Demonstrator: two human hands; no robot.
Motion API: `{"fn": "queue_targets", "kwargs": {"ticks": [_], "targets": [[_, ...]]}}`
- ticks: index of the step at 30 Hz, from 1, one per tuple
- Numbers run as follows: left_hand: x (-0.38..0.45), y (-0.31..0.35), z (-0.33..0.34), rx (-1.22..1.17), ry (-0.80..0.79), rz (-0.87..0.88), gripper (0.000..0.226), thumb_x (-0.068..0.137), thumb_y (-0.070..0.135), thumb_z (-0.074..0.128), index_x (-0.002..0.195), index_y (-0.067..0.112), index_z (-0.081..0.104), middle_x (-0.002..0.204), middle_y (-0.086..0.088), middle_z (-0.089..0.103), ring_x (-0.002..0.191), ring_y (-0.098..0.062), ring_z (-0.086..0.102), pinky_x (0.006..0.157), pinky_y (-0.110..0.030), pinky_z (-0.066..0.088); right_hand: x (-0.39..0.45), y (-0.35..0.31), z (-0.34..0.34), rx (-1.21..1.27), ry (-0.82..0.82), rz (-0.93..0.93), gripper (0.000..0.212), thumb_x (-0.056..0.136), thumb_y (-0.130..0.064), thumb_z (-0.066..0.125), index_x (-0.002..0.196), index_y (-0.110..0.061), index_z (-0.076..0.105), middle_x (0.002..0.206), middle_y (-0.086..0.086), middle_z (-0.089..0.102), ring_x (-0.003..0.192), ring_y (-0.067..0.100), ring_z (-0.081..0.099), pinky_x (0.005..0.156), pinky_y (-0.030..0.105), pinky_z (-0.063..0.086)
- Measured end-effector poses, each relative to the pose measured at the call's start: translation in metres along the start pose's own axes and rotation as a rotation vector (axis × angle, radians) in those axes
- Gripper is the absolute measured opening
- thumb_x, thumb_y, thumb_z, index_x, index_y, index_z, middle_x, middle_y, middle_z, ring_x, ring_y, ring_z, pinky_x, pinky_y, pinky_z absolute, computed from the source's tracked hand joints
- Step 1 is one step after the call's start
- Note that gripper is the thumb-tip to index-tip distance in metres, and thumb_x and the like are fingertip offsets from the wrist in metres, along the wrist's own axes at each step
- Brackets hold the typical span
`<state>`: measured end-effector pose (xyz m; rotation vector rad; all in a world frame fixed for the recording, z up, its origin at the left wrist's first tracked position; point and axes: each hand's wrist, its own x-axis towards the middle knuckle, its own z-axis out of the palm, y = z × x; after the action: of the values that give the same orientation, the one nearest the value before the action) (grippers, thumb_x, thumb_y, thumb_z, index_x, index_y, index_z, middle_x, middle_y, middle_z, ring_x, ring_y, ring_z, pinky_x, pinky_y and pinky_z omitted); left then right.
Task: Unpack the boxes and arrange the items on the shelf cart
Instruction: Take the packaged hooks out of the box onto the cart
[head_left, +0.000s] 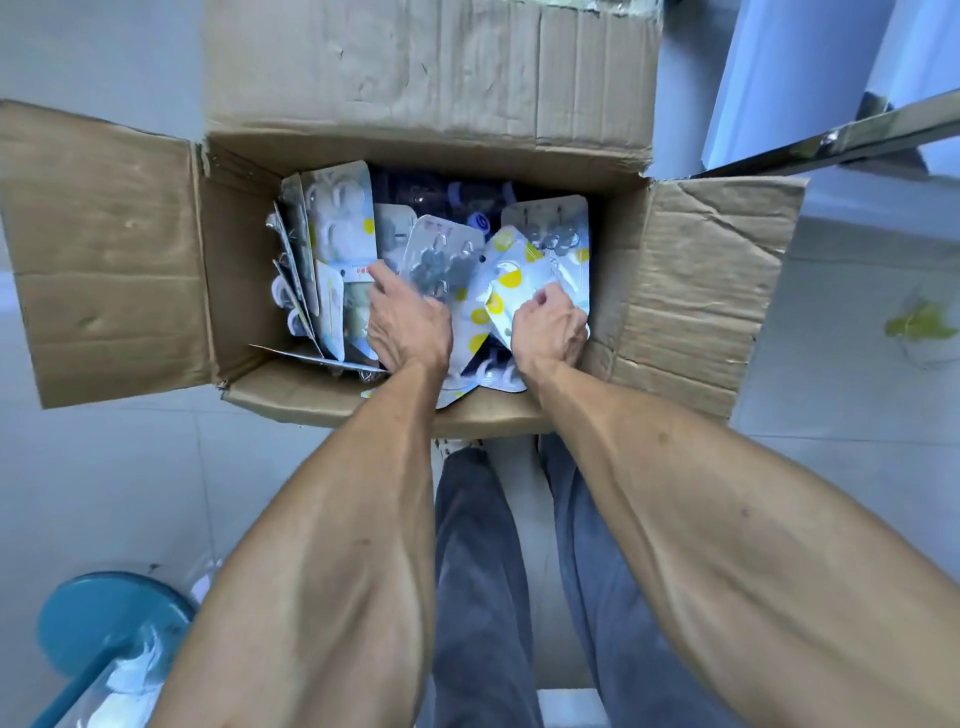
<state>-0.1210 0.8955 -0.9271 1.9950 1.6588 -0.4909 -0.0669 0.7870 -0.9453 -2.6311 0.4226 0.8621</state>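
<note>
Head view, step: unpacking; both hands are down in the open cardboard box (156, 249), judged to be gathering blister packs.
Left hand (408, 325): fingers reach forward onto a pack of grey hooks (441, 260); whether it pinches, I cannot tell.
Right hand (550, 330): fingers curled, pinching a yellow-dotted pack (511, 278).
Count: one box; packs roughly a dozen, overlapping, exact number unclear.
Shelf cart: only a metal edge (831, 137) beyond the right hand, possibly it.
Next: lift the packs clear together.
</note>
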Motion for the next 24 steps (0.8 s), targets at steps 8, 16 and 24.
{"fn": "queue_targets", "kwargs": {"ticks": [8, 16, 24], "targets": [[0.013, -0.009, 0.023, 0.105, 0.135, 0.049, 0.016, 0.09, 0.018, 0.053, 0.105, 0.016, 0.058, 0.105, -0.01, 0.061, 0.086, -0.028, 0.057, 0.068, -0.034, 0.035, 0.017, 0.014, 0.013, -0.102, -0.007, -0.137, 0.024, 0.091, -0.017, 0.056, 0.112, -0.013, 0.067, 0.103, 0.018, 0.067, 0.096, 0.035, 0.062, 0.075, 0.032, 0.045], [0.006, -0.006, 0.053, 0.194, -0.079, 0.199, 0.019, 0.087, 0.029, 0.055, 0.092, 0.012, 0.061, 0.095, -0.015, 0.066, 0.087, -0.036, 0.062, 0.068, -0.033, 0.037, 0.022, 0.014, 0.017, -0.124, 0.154, -0.013, 0.033, 0.095, -0.032, 0.044, 0.101, -0.004, 0.062, 0.091, 0.021, 0.068, 0.093, 0.036, 0.063, 0.068, 0.035, 0.039], [0.018, 0.007, 0.07, 0.308, -0.059, 0.23, 0.024, 0.087, 0.03, 0.06, 0.073, 0.013, 0.053, 0.082, -0.011, 0.064, 0.073, -0.034, 0.057, 0.062, -0.031, 0.032, 0.044, 0.013, 0.015, -0.145, 0.079, 0.063, 0.04, 0.1, -0.037, 0.045, 0.113, -0.005, 0.064, 0.112, 0.019, 0.065, 0.105, 0.039, 0.061, 0.083, 0.04, 0.044]]}}
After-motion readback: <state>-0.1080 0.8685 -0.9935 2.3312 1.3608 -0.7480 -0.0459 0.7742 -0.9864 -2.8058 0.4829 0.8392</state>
